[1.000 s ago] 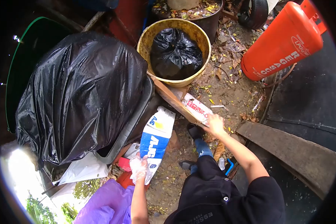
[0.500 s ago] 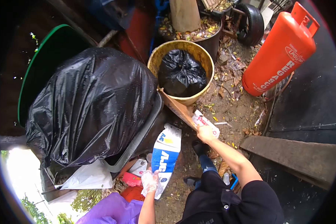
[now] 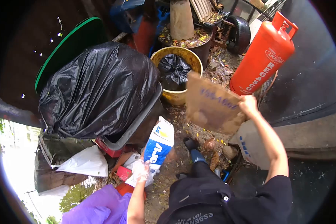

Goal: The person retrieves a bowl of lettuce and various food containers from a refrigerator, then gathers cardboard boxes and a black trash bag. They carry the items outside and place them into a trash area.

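Observation:
My left hand, in a clear plastic glove, is closed on the lower end of a blue and white carton marked AJC. My right hand, bare, grips the right edge of a flat brown cardboard sheet with faint writing on it. The sheet is raised in front of a yellow bin that holds a tied black bag. Left of the carton, a large black garbage bag bulges over the grey rim of a bin.
An orange gas cylinder stands at upper right, near a black tire. A white bag and a purple bag lie at lower left. Leaves litter the ground, and a green lid leans behind the large bag.
My right hand has moved right and up with the cardboard, whose broad face now shows. The carton in my left hand has shifted slightly left. The whole view has shifted too.

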A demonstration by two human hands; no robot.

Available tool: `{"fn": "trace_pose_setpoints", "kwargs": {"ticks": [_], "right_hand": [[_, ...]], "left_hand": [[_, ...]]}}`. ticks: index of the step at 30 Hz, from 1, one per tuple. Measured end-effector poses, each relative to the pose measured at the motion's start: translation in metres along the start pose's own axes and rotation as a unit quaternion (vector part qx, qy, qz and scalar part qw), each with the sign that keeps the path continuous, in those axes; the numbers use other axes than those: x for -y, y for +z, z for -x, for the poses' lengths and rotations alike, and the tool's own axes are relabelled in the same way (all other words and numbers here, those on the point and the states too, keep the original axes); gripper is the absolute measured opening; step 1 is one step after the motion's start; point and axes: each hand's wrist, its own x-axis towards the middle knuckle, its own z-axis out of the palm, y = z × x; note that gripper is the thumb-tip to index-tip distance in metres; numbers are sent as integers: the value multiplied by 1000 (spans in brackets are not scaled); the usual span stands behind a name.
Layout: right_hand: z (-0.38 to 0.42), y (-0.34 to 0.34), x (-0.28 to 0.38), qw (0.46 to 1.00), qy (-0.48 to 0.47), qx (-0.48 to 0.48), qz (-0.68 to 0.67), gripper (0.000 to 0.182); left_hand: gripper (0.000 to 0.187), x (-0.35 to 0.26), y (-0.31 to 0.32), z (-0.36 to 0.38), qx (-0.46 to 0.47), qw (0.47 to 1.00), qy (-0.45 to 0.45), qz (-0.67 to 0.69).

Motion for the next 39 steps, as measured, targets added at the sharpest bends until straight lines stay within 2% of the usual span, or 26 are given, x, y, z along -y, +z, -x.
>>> {"fn": "trace_pose_setpoints", "kwargs": {"ticks": [2, 3, 4, 6, 8, 11, 13, 14, 19, 24, 25, 28, 30, 32, 33, 37, 39], "right_hand": [[2, -57, -35, 997, 70, 7, -24, 22], [2, -80, -50, 992, 105, 5, -70, 23], [2, -96, -65, 983, 143, 3, -116, 25], [-10, -98, -115, 966, 186, 6, -179, 29], [-18, -121, -117, 962, 212, 7, -169, 29], [-40, -121, -139, 970, 198, -2, -142, 30], [-58, -117, -154, 969, 207, -7, -132, 30], [-64, -115, -158, 966, 206, -12, -155, 30], [-102, -123, -173, 973, 192, -20, -126, 31], [-130, -137, -191, 964, 220, -73, -131, 27], [-139, -138, -204, 964, 208, -78, -147, 27], [-155, -156, -221, 964, 192, -79, -166, 29], [-160, -184, -212, 972, 184, -61, -132, 30], [-161, -210, -196, 976, 195, -39, -86, 37], [-163, -215, -199, 978, 188, -33, -89, 37], [-160, -230, -200, 980, 167, -39, -105, 35], [-160, -229, -216, 976, 139, -57, -158, 32]], "left_hand": [[28, 22, 9, 7, -43, 999, 33, 4], [43, 22, 4, 12, 8, 1000, 7, -13], [41, 29, 8, 14, -11, 999, 32, -35], [37, 17, -10, 17, 37, 997, 5, -65], [35, 14, -17, 17, 29, 997, 2, -72], [32, 21, -21, 26, -5, 997, 11, -82], [32, 19, -21, 18, -8, 997, -20, -73], [34, 21, -23, 20, 21, 995, -72, -67], [32, 15, -16, 18, -9, 992, -62, -111], [35, -9, -10, 8, 21, 983, -72, -167], [36, -11, -7, 8, 38, 982, -106, -153], [39, -4, 17, 6, 36, 984, -100, -140], [39, -23, 15, 9, 19, 985, -83, -149], [39, -40, 9, 9, 7, 993, -83, -86], [38, -29, 21, 4, 27, 990, -85, -110], [33, -26, 42, -4, -6, 992, -75, -106], [33, -30, 44, -13, -5, 993, -79, -91]]}}
